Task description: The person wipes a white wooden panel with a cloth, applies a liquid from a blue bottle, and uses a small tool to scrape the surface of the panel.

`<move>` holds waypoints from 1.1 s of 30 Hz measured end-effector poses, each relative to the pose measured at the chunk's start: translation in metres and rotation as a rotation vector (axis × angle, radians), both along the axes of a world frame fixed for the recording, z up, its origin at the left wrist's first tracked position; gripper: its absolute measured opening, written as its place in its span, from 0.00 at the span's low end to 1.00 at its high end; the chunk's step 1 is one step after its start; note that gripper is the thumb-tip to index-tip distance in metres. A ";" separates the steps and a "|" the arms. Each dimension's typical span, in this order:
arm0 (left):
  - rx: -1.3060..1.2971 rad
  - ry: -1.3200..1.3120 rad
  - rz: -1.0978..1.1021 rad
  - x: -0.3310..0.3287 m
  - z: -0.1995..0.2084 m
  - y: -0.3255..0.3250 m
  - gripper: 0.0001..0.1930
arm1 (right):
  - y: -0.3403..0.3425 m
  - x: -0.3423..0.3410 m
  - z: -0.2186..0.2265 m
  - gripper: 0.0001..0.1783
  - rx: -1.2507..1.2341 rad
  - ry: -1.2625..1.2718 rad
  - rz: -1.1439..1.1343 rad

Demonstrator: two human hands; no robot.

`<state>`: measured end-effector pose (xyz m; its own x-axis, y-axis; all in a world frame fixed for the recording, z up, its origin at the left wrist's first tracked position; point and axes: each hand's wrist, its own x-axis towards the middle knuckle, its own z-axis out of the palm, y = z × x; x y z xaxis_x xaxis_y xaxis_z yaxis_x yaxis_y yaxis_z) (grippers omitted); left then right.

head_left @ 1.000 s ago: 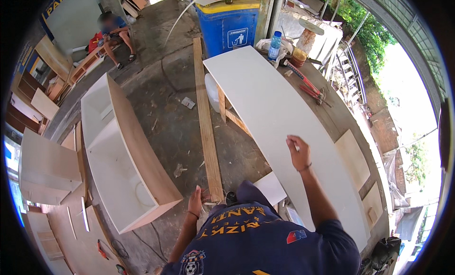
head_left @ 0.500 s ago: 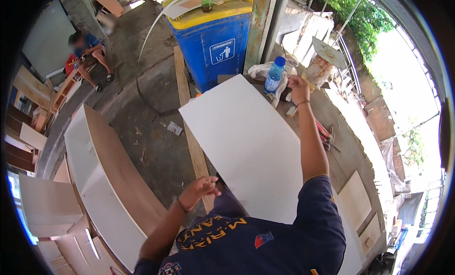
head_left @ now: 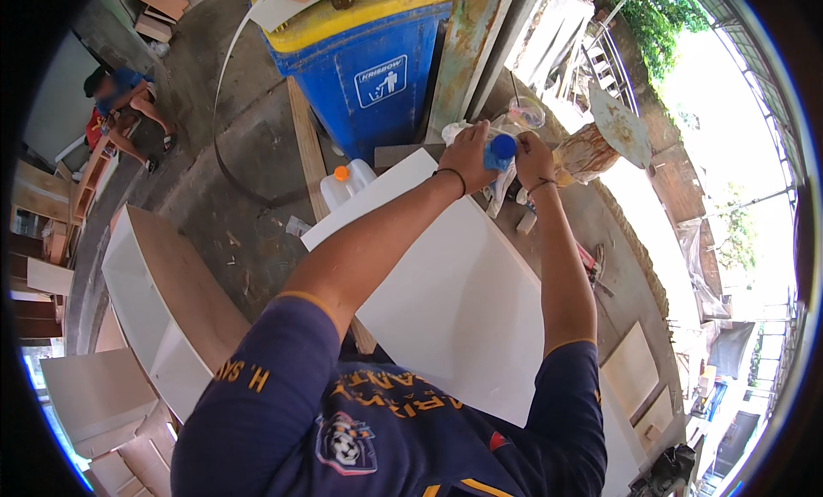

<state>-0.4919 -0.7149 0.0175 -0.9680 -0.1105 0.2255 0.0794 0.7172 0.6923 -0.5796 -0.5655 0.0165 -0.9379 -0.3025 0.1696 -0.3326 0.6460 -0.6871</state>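
Both my arms reach forward over a large white panel (head_left: 454, 296). Beyond its far edge stands a plastic bottle with a blue cap (head_left: 503, 146), between my two hands. My left hand (head_left: 465, 160) is just left of the bottle, fingers bent down over a white cloth (head_left: 453, 132); what they grip is hidden. Close on the bottle's right, my right hand (head_left: 536, 161) has its fingers curled together. Whatever it holds is too small to make out.
A blue bin with a yellow lid (head_left: 364, 77) stands ahead, beside a rusty post (head_left: 471, 51). A jug with an orange cap (head_left: 345, 184) sits by the panel's left edge. At left lies a white cabinet (head_left: 159, 283); farther off, a person (head_left: 129, 107) sits. Red-handled tools (head_left: 591, 266) lie right.
My left hand has moved from the panel's near left edge forward to beside the bottle. My right hand has shifted slightly left, closer to the bottle. The view has shifted.
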 end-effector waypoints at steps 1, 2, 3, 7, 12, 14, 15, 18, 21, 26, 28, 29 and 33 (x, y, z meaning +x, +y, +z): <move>0.051 -0.022 -0.047 -0.006 -0.006 0.000 0.43 | 0.002 0.010 0.006 0.12 -0.019 0.010 -0.021; 0.007 0.013 -0.108 -0.009 -0.012 -0.001 0.41 | 0.002 0.021 0.012 0.12 -0.039 0.020 -0.041; -0.034 0.054 -0.187 -0.011 -0.012 0.002 0.40 | 0.007 0.027 0.015 0.12 -0.057 0.036 -0.078; 0.052 0.297 -0.355 -0.005 -0.005 -0.011 0.35 | 0.027 0.042 0.027 0.13 -0.188 -0.119 -0.088; 0.428 0.407 -0.437 0.037 0.052 -0.062 0.34 | 0.021 0.106 0.117 0.05 -0.697 -0.031 -0.129; 0.599 0.283 -0.558 0.057 0.082 -0.085 0.32 | 0.031 0.139 0.153 0.08 -0.671 0.162 -0.170; 0.675 0.214 -0.614 0.066 0.089 -0.101 0.31 | 0.040 0.158 0.163 0.10 -0.669 0.241 -0.213; 0.867 0.182 -0.740 0.082 0.093 -0.152 0.30 | 0.056 0.230 0.198 0.18 -0.979 0.492 -0.105; 0.953 -0.068 -0.801 0.108 0.102 -0.178 0.27 | 0.053 0.333 0.251 0.25 -1.009 0.871 -0.398; 0.370 -0.139 -1.074 0.129 0.111 -0.213 0.28 | -0.027 0.447 0.277 0.23 -0.727 1.028 -1.061; 0.368 -0.227 -1.195 0.146 0.112 -0.201 0.26 | -0.063 0.465 0.271 0.21 -0.761 0.990 -1.107; 0.345 -0.269 -1.268 0.155 0.113 -0.195 0.26 | -0.069 0.473 0.253 0.19 -0.923 0.883 -0.943; 0.146 -0.261 -1.538 0.197 0.117 -0.161 0.29 | -0.106 0.488 0.160 0.19 -1.167 0.421 -0.782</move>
